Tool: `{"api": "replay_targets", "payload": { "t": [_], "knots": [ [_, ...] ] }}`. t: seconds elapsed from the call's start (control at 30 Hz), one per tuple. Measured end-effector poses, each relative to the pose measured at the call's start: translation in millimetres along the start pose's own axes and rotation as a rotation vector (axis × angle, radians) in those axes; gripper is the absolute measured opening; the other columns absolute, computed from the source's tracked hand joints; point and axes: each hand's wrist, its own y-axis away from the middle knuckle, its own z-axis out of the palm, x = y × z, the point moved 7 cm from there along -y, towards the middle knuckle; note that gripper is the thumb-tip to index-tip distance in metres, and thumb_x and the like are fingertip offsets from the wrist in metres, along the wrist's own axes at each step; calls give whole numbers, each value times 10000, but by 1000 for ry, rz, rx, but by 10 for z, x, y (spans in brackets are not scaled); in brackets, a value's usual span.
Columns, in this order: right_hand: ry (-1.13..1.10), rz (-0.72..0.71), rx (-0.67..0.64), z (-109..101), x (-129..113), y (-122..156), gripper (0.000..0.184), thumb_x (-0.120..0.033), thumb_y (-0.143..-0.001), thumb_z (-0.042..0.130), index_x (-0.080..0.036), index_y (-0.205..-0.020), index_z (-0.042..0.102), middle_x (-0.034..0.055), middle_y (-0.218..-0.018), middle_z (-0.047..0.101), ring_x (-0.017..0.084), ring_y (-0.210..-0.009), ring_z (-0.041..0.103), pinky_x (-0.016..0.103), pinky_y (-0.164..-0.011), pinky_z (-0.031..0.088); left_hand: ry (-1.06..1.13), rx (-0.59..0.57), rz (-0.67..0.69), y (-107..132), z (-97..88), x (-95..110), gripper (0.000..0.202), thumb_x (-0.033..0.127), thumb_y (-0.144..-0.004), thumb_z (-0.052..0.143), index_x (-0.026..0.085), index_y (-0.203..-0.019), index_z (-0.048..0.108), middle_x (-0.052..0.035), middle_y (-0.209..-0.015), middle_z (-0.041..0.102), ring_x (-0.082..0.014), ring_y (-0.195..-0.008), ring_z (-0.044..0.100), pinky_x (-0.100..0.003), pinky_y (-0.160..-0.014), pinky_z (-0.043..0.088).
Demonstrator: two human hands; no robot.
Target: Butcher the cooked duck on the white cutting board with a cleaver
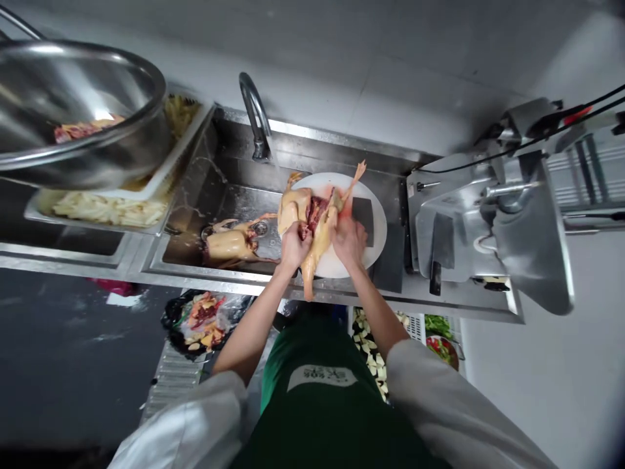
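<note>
A plucked poultry carcass (319, 251) with yellow skin lies split open on a round white cutting board (379, 221) over the sink; dark red flesh shows inside. My left hand (295, 246) grips its left side at the opening, fingers curled in. On the other side, my right hand (348, 241) is closed on the carcass edge, some fingers hidden. Flat on the board beside my right hand is a dark rectangular blade (362, 218), whose handle I cannot see. Left of the board, a second plucked carcass (230, 245) lies in the sink (244, 156).
A faucet (254, 111) rises behind the sink. At left, a large steel bowl (141, 140) with meat stands above trays of pale strips (107, 208). A cleaver (442, 251) rests on a slicing machine (530, 241) at right. Below is a black bag of scraps (178, 319).
</note>
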Motion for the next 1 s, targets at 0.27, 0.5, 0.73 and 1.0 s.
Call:
{"api": "replay_targets", "payload": {
  "t": [0.27, 0.5, 0.73, 1.0],
  "knots": [
    [-19, 66, -193, 303, 832, 360, 612, -153, -929, 558, -151, -1525, 421, 213, -1278, 550, 323, -1158, 558, 417, -979, 447, 198, 194, -183, 403, 17, -194, 263, 396, -876, 676, 167, -1000, 642, -61, -881, 691, -171, -775, 649, -277, -741, 530],
    [-264, 94, -228, -81, 1096, 122, 702, -128, -831, 580, -155, -1511, 409, 140, -1092, 687, 247, -868, 677, 322, -789, 506, 246, 61, -270, 395, -27, -210, 361, 483, -821, 734, 168, -972, 642, -58, -885, 702, -160, -761, 656, -271, -725, 546],
    [-474, 64, -217, -251, 1316, 322, 518, -308, -914, 515, -109, -1387, 577, 49, -762, 692, 229, -722, 656, 297, -713, 484, -25, 194, -467, -412, -750, -473, 274, 423, -848, 689, 153, -867, 644, -50, -800, 676, -159, -714, 615, -258, -667, 495],
    [-174, 114, -363, -104, 1413, 429, 331, -245, -1021, 423, -114, -1187, 677, 174, -933, 743, 264, -813, 703, 306, -716, 446, -328, 15, -80, -196, -185, 81, 304, 451, -921, 603, 189, -768, 626, -44, -723, 658, -175, -658, 582, -288, -660, 435]
  ]
}}
